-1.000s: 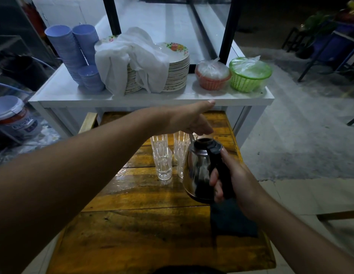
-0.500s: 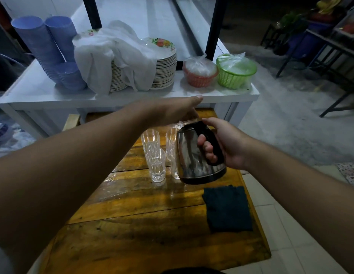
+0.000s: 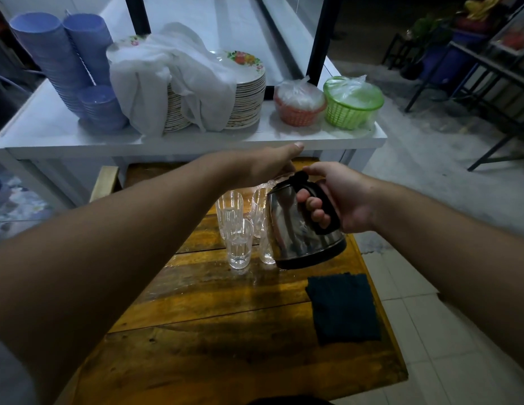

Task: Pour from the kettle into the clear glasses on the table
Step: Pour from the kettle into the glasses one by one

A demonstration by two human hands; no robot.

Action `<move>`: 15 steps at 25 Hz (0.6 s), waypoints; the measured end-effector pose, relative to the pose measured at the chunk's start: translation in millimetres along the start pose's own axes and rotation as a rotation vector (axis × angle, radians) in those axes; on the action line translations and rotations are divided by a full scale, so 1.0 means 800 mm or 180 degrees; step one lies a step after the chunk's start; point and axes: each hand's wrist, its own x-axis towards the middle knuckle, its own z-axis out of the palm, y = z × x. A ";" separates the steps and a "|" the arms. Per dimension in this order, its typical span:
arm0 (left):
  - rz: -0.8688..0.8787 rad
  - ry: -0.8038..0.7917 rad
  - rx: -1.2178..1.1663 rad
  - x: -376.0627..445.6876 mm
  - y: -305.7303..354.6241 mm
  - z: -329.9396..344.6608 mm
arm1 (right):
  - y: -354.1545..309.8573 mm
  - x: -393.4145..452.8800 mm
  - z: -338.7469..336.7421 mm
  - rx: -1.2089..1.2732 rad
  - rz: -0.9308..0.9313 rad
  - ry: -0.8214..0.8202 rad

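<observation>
A steel kettle (image 3: 296,229) with a black handle hangs above the wooden table (image 3: 214,317), tilted to the left, spout end over the glasses. My right hand (image 3: 339,197) is shut on its handle. Several clear ribbed glasses (image 3: 239,244) stand in a tight group just left of the kettle, and the kettle body partly covers the right ones. My left hand (image 3: 266,165) reaches palm down over the glasses to the kettle's top. Its fingertips are hidden there, so its grip cannot be made out.
A dark folded cloth (image 3: 344,308) lies on the table's right side below the kettle. Behind stands a white shelf (image 3: 50,138) with stacked blue bowls (image 3: 65,59), cloth-covered plates (image 3: 243,92), an orange basket (image 3: 298,103) and a green basket (image 3: 353,103). Tiled floor lies to the right.
The kettle has risen from over the dark cloth, moved toward the glasses and tipped further left. My left hand has stayed at its top.
</observation>
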 end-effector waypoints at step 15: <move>0.0164 0.0192 -0.0285 -0.008 -0.005 0.004 | -0.020 -0.003 0.016 -0.0153 0.0142 0.0266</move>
